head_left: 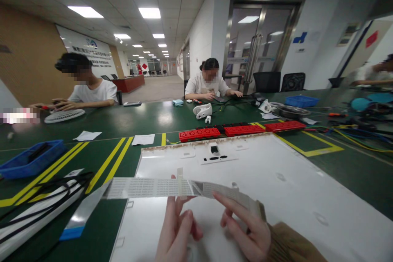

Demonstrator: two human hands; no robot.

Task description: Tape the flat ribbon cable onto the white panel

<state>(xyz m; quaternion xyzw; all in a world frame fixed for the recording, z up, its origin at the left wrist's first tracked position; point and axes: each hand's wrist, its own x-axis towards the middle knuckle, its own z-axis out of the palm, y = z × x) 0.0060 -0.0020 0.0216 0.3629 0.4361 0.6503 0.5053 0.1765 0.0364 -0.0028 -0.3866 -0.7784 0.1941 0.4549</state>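
Left hand (pixel 178 231) and right hand (pixel 250 231) meet at a flat ribbon cable (pixel 144 188) above a white panel (pixel 276 204).

Left fingers reach behind the cable, thumb apart; the right index finger extends against it. From here I cannot tell whether either hand pinches it. Red blocks (pixel 199 134) line the panel's far edge; across the green table (pixel 153 120), a co-worker (pixel 207 84) sits.

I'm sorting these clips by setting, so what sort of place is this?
Probably an assembly or workshop area within an office: a long green table is marked with yellow tape and holds a blue tray, while a reddish desk stands farther back.
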